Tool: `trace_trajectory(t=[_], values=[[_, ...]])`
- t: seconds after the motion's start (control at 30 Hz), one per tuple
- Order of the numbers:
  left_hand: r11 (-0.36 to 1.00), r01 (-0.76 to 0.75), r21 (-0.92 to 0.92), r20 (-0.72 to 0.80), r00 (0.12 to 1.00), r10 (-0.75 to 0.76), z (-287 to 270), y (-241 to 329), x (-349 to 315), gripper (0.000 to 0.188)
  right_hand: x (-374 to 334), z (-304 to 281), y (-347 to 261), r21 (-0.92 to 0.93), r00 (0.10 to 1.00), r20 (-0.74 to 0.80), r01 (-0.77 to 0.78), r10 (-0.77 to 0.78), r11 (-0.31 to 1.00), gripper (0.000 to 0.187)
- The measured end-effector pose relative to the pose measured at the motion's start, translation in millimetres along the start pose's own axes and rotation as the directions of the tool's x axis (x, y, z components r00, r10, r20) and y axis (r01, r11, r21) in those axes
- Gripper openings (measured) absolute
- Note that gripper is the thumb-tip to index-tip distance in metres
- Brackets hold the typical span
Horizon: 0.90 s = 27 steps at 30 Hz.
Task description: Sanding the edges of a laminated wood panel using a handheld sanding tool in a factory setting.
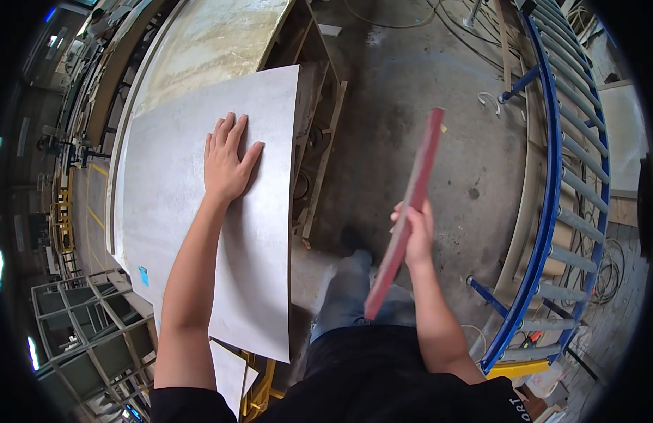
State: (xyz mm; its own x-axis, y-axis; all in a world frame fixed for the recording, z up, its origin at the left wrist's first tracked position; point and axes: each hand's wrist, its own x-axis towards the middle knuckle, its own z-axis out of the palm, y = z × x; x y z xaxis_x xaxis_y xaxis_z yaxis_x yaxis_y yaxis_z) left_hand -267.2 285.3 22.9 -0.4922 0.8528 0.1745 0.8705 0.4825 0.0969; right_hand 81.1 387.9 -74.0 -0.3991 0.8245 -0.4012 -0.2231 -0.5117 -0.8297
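Note:
My left hand [228,158] lies flat on a large pale grey sheet [178,169], its fingers stretched and slightly spread, near the sheet's right edge. The sheet rests on a workbench [206,49] with a worn, yellowish top, and its near end reaches past my left forearm. Off to the right, my right hand [419,233] is closed round the middle of a long, narrow red bar [404,215]. That bar is held in the air over the floor, tilted, its far end leaning right. It is apart from the sheet.
To the right runs a roller conveyor [545,183] with a blue frame. Cables and hoses [608,271] lie beside it. Wooden framing [326,162] shows under the bench's right side. A grid-like metal rack [94,331] and a yellow frame [263,391] stand at the lower left.

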Motion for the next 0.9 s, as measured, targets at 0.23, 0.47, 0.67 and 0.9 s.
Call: trace_trajectory(t=[0.23, 0.47, 0.67, 0.9], values=[[0.99, 0.144, 0.005, 0.033, 0.989, -0.144, -3, 63, 38, 0.083, 60, 26, -44, -0.011, 0.987, 0.091, 0.133, -0.132, 0.991, 0.043], [0.999, 0.03, 0.035, 0.157, 0.987, -0.036, -15, 86, 49, 0.079, 90, 90, -50, -0.115, 0.98, 0.171, 0.119, -0.098, 0.986, 0.066], [0.936, -0.081, -0.343, 0.131, 0.982, 0.133, 0, 58, 110, 0.062, 109, 157, -43, -0.165, 0.944, 0.311, -0.063, 0.112, 0.984, 0.081], [0.92, -0.139, -0.366, -0.067, 0.99, 0.123, 27, 35, 156, 0.014, 101, 194, -37, -0.18, 0.917, 0.399, 0.069, 0.009, 0.981, 0.074]])
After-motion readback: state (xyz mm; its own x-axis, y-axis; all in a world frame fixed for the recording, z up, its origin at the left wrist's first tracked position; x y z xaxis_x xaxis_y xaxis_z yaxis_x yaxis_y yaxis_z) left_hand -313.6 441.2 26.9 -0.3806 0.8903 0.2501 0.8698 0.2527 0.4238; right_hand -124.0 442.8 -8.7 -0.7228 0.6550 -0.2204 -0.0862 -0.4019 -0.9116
